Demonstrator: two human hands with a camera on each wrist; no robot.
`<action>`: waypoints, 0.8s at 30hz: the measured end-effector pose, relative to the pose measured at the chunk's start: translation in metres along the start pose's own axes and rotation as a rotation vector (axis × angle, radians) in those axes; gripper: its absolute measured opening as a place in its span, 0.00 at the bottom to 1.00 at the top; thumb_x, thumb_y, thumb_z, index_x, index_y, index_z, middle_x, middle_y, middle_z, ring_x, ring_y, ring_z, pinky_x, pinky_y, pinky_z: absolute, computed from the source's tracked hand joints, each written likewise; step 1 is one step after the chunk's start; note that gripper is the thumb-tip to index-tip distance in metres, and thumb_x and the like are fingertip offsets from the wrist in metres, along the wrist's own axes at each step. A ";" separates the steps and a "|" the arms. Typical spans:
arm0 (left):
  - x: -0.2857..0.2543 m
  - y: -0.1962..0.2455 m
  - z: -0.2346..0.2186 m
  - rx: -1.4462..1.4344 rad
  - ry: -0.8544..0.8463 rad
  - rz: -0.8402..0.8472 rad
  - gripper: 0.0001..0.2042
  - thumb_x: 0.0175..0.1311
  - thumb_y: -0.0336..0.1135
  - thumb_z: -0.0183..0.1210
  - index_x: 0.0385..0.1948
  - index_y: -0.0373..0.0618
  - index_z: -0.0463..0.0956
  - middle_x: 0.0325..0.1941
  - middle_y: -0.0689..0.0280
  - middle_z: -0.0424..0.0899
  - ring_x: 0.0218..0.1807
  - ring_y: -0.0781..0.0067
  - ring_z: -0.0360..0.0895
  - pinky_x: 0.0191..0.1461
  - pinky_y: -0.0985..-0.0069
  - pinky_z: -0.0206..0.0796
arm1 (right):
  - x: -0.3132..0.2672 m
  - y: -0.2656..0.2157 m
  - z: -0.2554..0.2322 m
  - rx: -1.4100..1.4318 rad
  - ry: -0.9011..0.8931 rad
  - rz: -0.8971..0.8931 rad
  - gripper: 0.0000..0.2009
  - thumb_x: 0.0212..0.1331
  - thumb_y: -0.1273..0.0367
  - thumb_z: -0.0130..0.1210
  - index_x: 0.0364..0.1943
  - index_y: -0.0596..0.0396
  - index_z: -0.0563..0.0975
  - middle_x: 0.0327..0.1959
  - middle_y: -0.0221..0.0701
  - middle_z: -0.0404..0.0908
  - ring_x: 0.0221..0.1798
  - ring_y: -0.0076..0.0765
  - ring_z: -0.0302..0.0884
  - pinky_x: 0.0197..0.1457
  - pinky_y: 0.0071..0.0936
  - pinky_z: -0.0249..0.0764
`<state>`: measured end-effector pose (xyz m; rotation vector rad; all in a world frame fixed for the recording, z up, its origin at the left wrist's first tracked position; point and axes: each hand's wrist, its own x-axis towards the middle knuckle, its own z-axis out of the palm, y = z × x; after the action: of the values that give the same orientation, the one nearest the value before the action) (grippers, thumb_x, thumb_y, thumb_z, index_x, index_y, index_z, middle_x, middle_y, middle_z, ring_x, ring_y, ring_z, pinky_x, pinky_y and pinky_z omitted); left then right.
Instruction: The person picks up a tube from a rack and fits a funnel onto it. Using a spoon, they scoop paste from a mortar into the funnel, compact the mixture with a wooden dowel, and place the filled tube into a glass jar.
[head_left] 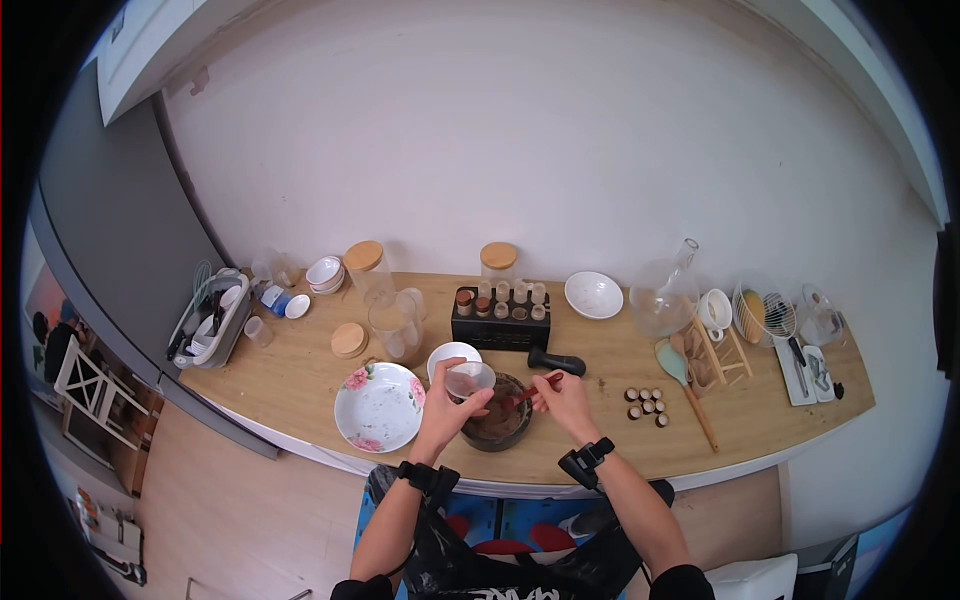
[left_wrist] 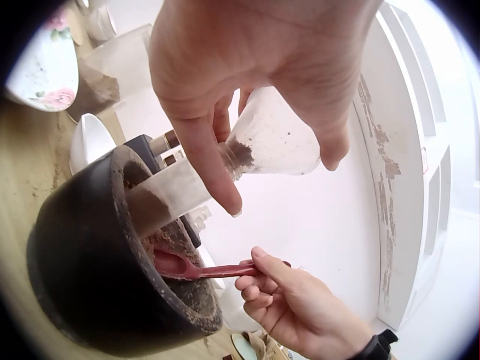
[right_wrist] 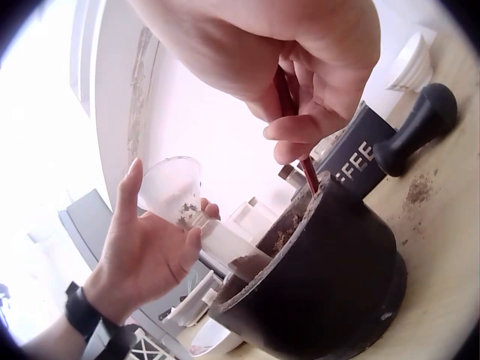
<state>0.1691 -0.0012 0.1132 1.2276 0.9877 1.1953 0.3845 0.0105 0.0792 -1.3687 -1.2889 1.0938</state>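
My left hand (head_left: 438,420) grips a clear glass tube (left_wrist: 174,193) at its neck. A clear funnel (left_wrist: 281,142) sits in the tube's mouth, with brown powder clinging near its spout. The tube's lower end holds brown powder and reaches inside the rim of a black mortar (right_wrist: 330,277). Between the thumb and fingers of my right hand (head_left: 570,405) is the handle of a dark red scoop (left_wrist: 225,271). Its bowl lies inside the mortar, over brown powder (head_left: 490,422) that coats the inner wall.
Behind the mortar stands a black rack (head_left: 500,333) of small tubes, beside a black pestle (head_left: 557,362). A floral plate (head_left: 380,410) lies left, near a white bowl (head_left: 452,354). Several small caps (head_left: 647,405) and a wooden-handled spatula (head_left: 690,392) lie right.
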 end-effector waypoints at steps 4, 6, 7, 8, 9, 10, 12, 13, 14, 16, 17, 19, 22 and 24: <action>0.000 -0.003 -0.001 0.022 0.012 0.015 0.32 0.51 0.35 0.69 0.56 0.45 0.60 0.44 0.57 0.71 0.45 0.68 0.75 0.39 0.74 0.80 | 0.000 0.013 0.001 0.177 0.022 0.054 0.10 0.63 0.68 0.53 0.32 0.62 0.75 0.20 0.33 0.79 0.21 0.23 0.76 0.23 0.19 0.71; 0.000 -0.004 -0.001 0.025 0.011 0.026 0.32 0.51 0.35 0.69 0.56 0.45 0.60 0.44 0.57 0.71 0.45 0.68 0.75 0.39 0.74 0.80 | -0.001 0.016 -0.002 0.209 0.021 0.059 0.10 0.63 0.67 0.53 0.32 0.62 0.75 0.21 0.33 0.79 0.21 0.23 0.76 0.24 0.19 0.71; 0.000 -0.004 -0.001 0.034 0.013 0.031 0.32 0.51 0.35 0.69 0.56 0.45 0.60 0.44 0.57 0.71 0.45 0.67 0.75 0.39 0.74 0.80 | -0.003 0.015 -0.006 0.261 0.030 0.073 0.10 0.63 0.66 0.53 0.33 0.61 0.75 0.23 0.33 0.80 0.23 0.23 0.77 0.25 0.19 0.71; -0.001 -0.003 -0.001 0.043 0.016 0.035 0.32 0.51 0.35 0.69 0.56 0.45 0.60 0.44 0.57 0.71 0.45 0.67 0.75 0.39 0.74 0.79 | -0.005 0.013 -0.009 0.313 0.038 0.088 0.10 0.63 0.66 0.54 0.33 0.60 0.75 0.24 0.33 0.80 0.24 0.23 0.77 0.27 0.18 0.71; -0.001 -0.002 -0.002 0.042 0.019 0.035 0.32 0.51 0.35 0.69 0.56 0.45 0.60 0.44 0.57 0.71 0.45 0.67 0.75 0.39 0.74 0.79 | -0.006 0.011 -0.012 0.311 0.035 0.089 0.10 0.63 0.66 0.54 0.33 0.60 0.75 0.24 0.33 0.80 0.24 0.23 0.77 0.27 0.18 0.71; -0.002 -0.001 -0.002 0.044 0.002 0.027 0.31 0.52 0.34 0.68 0.56 0.45 0.59 0.46 0.56 0.70 0.47 0.66 0.74 0.40 0.72 0.80 | -0.008 0.008 -0.016 0.315 0.038 0.120 0.10 0.63 0.65 0.54 0.33 0.59 0.75 0.25 0.32 0.80 0.25 0.22 0.77 0.28 0.18 0.70; -0.002 -0.001 -0.002 0.042 -0.015 0.018 0.31 0.52 0.33 0.67 0.56 0.45 0.58 0.49 0.55 0.68 0.49 0.65 0.72 0.40 0.69 0.80 | -0.011 0.001 -0.024 0.314 0.042 0.153 0.11 0.64 0.63 0.54 0.33 0.58 0.74 0.26 0.32 0.80 0.26 0.21 0.77 0.30 0.17 0.70; -0.002 0.000 -0.002 0.034 -0.015 0.013 0.31 0.52 0.33 0.67 0.56 0.45 0.58 0.48 0.55 0.68 0.48 0.65 0.72 0.40 0.69 0.80 | -0.012 -0.005 -0.028 0.310 0.045 0.153 0.11 0.64 0.63 0.53 0.33 0.57 0.74 0.25 0.31 0.80 0.26 0.21 0.76 0.30 0.17 0.69; -0.002 0.000 -0.002 0.026 -0.015 0.009 0.31 0.52 0.33 0.67 0.56 0.45 0.58 0.48 0.55 0.69 0.48 0.65 0.72 0.40 0.69 0.80 | -0.012 -0.011 -0.032 0.306 0.048 0.153 0.11 0.64 0.62 0.53 0.32 0.56 0.74 0.25 0.30 0.80 0.26 0.20 0.75 0.30 0.16 0.69; -0.002 -0.002 -0.001 0.027 0.003 0.027 0.31 0.51 0.34 0.68 0.56 0.45 0.59 0.45 0.55 0.71 0.44 0.66 0.75 0.39 0.72 0.79 | -0.012 -0.021 -0.040 0.312 0.042 0.146 0.11 0.64 0.62 0.54 0.32 0.56 0.74 0.25 0.29 0.79 0.25 0.20 0.75 0.30 0.16 0.69; -0.003 -0.002 0.000 0.030 0.019 0.045 0.32 0.50 0.35 0.69 0.56 0.45 0.60 0.43 0.56 0.74 0.40 0.68 0.78 0.38 0.75 0.79 | -0.011 -0.027 -0.045 0.320 0.038 0.138 0.11 0.63 0.62 0.54 0.32 0.55 0.75 0.25 0.29 0.79 0.25 0.20 0.74 0.30 0.16 0.69; -0.002 -0.004 -0.001 0.037 0.023 0.054 0.32 0.51 0.35 0.69 0.56 0.45 0.60 0.42 0.56 0.75 0.38 0.68 0.79 0.37 0.76 0.78 | -0.009 -0.042 -0.053 0.304 0.037 0.130 0.11 0.63 0.62 0.54 0.32 0.55 0.75 0.25 0.29 0.79 0.26 0.20 0.74 0.31 0.16 0.69; -0.004 -0.002 0.002 0.054 0.029 0.067 0.32 0.50 0.35 0.69 0.56 0.45 0.60 0.41 0.57 0.76 0.34 0.70 0.80 0.36 0.77 0.77 | -0.004 -0.065 -0.059 0.325 0.028 0.089 0.11 0.63 0.62 0.54 0.33 0.56 0.75 0.25 0.29 0.79 0.25 0.19 0.74 0.30 0.16 0.68; -0.005 -0.001 0.002 0.062 0.030 0.069 0.32 0.50 0.36 0.69 0.55 0.45 0.60 0.40 0.57 0.77 0.32 0.70 0.81 0.36 0.77 0.75 | -0.005 -0.084 -0.059 0.360 0.020 0.058 0.11 0.63 0.62 0.54 0.33 0.57 0.75 0.25 0.30 0.79 0.25 0.19 0.74 0.29 0.16 0.67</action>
<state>0.1705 -0.0060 0.1120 1.3050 1.0190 1.2480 0.4277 0.0043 0.1719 -1.1475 -0.9836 1.2779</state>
